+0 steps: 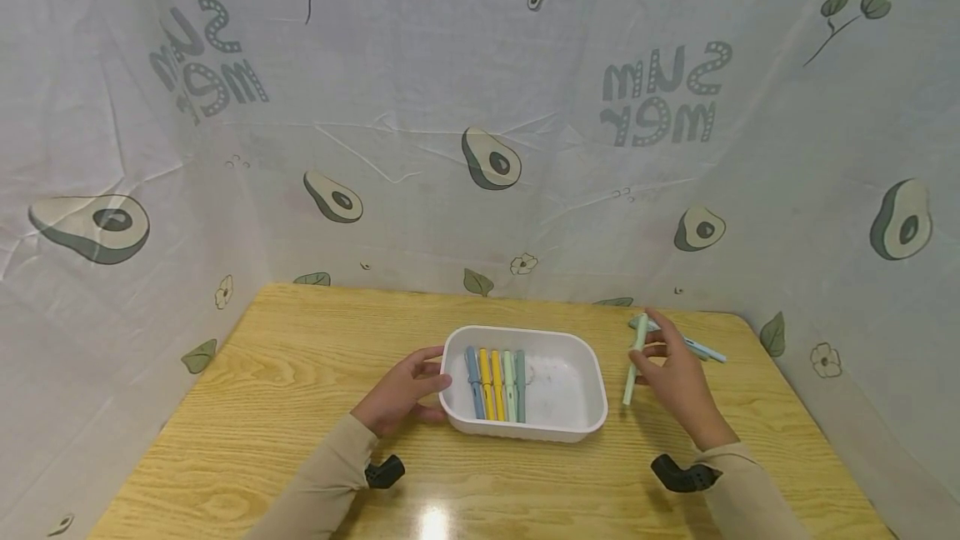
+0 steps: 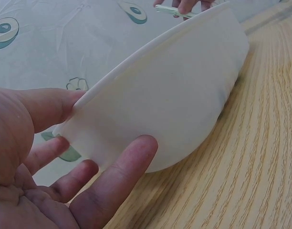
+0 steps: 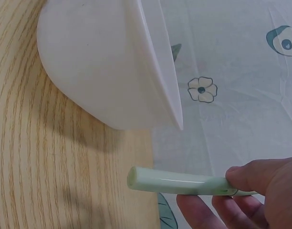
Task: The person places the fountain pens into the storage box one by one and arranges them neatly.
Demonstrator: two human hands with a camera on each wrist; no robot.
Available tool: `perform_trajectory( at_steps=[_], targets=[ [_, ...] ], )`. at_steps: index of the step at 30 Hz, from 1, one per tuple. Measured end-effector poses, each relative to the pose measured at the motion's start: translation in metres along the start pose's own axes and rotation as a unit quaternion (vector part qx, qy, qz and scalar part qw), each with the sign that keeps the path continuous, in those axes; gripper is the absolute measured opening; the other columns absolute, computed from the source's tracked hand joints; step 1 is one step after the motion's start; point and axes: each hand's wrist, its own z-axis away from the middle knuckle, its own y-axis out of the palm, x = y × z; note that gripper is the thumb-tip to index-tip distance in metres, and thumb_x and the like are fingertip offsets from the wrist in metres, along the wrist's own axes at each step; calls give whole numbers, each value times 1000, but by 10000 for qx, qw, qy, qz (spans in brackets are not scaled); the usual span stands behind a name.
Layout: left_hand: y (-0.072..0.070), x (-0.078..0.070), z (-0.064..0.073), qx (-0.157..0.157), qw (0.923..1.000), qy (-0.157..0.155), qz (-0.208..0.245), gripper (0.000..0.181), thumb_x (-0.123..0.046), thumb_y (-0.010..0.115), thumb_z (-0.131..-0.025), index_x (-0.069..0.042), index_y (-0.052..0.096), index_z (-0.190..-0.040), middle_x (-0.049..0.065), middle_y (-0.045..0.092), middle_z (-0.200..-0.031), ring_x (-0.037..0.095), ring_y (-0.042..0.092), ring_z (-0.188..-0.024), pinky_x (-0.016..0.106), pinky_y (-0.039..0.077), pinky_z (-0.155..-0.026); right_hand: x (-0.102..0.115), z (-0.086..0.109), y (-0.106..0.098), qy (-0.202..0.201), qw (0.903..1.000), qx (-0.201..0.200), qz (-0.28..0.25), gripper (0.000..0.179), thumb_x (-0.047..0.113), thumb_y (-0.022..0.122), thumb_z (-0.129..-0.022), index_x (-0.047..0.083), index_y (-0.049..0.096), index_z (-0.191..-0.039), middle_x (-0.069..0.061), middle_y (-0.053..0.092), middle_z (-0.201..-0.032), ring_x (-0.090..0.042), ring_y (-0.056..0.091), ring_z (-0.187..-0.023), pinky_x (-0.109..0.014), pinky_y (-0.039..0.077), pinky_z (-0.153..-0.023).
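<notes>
My left hand (image 1: 401, 390) holds the left end of a white plastic box (image 1: 566, 386), the thumb at its rim and the other fingers along the outer wall. Inside the box several capped pens lie side by side: a blue pen (image 1: 475, 382), two yellow pens (image 1: 497, 386), a light green pen (image 1: 509, 386) and a darker green pen (image 1: 521, 386). Off the box's right end, my right hand (image 1: 678, 377) pinches another light green pen (image 3: 174, 182) between thumb and fingers, its free end pointing toward me above the table.
Light blue pens (image 1: 708, 350) lie on the wooden table (image 1: 322, 340) behind my right hand, partly hidden by it. A white cloth (image 1: 420, 215) printed with avocados hangs along the back and sides. Black wrist mounts (image 1: 385, 472) sit at both sleeves.
</notes>
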Motion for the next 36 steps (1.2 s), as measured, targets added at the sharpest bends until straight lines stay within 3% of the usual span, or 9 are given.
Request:
perform_trajectory(
  at_steps=[14,20,27,33,36],
  targets=[
    [0,0,0,-6,10000,-19,-8,67,-19,70,-101,-11,38,-158,26,48,-147,31,68,-108,50,65,-82,5,-2,-3,-292,9992,-263,46,78,1,65,-100,7,21,-164,-27,48,-132,-40,58,-113,-33,66,-67],
    [0,0,0,-18,10000,-20,-5,66,-19,69,-101,-10,37,-158,26,47,-148,32,68,-108,49,65,-82,4,-3,-6,-480,9979,-437,87,75,-2,65,-98,3,26,-161,-28,47,-135,-33,58,-107,-29,66,-65],
    [1,1,0,-28,10000,8,16,64,-17,68,-102,-9,37,-158,27,48,-147,33,69,-107,49,65,-82,5,-1,-7,-506,9982,-330,65,74,-3,64,-98,0,24,-160,-29,45,-136,-33,56,-108,-29,65,-65],
    [1,1,0,9,10000,25,17,65,-18,68,-102,-9,37,-158,28,47,-147,34,69,-108,49,65,-82,5,0,-8,-475,9983,-306,113,74,-4,64,-98,1,24,-160,-28,44,-137,-20,56,-103,-29,65,-64],
    [1,1,0,24,10000,22,22,65,-17,68,-102,-9,37,-158,28,47,-148,34,69,-108,49,65,-81,6,1,-8,-468,9985,-271,54,74,-3,63,-99,3,23,-161,-27,44,-138,-22,56,-105,-33,66,-66]
  ],
)
